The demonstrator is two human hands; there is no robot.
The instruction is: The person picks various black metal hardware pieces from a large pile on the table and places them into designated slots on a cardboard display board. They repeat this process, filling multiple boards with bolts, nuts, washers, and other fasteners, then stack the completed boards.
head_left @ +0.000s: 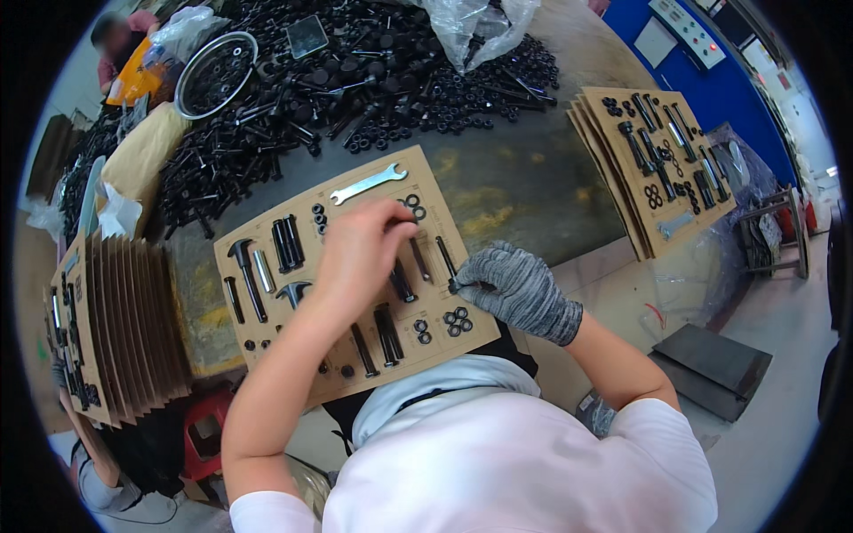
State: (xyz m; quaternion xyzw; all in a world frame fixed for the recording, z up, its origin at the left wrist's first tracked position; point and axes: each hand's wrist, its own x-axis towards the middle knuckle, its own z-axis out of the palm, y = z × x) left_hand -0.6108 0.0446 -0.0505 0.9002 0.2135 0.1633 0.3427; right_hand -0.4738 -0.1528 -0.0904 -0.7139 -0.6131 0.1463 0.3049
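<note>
A brown cardboard board (267, 224) in front of me carries black bolts, nuts, washers and an open-end wrench (369, 184). My bare left hand (362, 253) is over its middle, fingers curled and thumb close to the index finger. Whatever they may hold is hidden. Just right of those fingers lies a slim dark rod (420, 259). At the board's right edge my right hand (517, 289), in a grey knit glove, pinches the lower end of a thin black bolt (445, 255). Nuts (457, 322) sit in a cluster below it.
A large heap of black bolts and nuts (355, 80) covers the table's far side, with a round metal-rimmed tray (216, 75). Filled boards stand stacked at left (133, 329) and right (613, 169). Another person (120, 49) is at far left; another's arm (89, 435) shows lower left.
</note>
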